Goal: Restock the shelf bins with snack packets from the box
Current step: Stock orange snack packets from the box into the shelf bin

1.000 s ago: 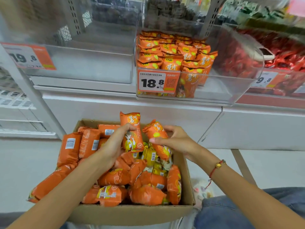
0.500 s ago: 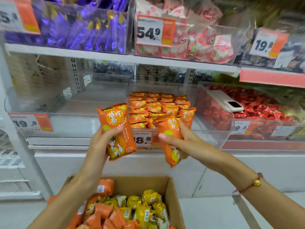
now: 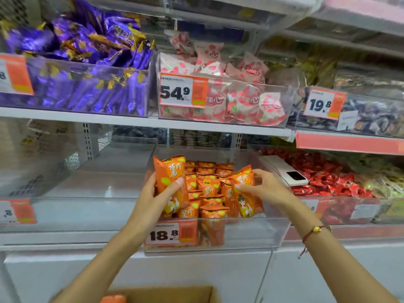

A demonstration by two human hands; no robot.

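Both hands are over the clear bin [image 3: 251,235] with the 18.8 price tag [image 3: 170,235], each holding one orange snack packet. The left hand [image 3: 157,193] pinches its packet [image 3: 169,176] upright at the bin's left side; the right hand [image 3: 265,189] has its fingers [image 3: 242,186] curled round another packet [image 3: 246,191] at the right. The packets look light, puffy and crinkly, probably slick, so mid-body holds with gentle pressure suit them. The box [image 3: 188,294] sits below the bin.

My box [image 3: 175,294] is cut off by the bottom edge, only its far rim showing. An orange packet [image 3: 113,299] inside is a blur. My left hand [image 3: 158,193] hides the lower half of its packet [image 3: 169,171].
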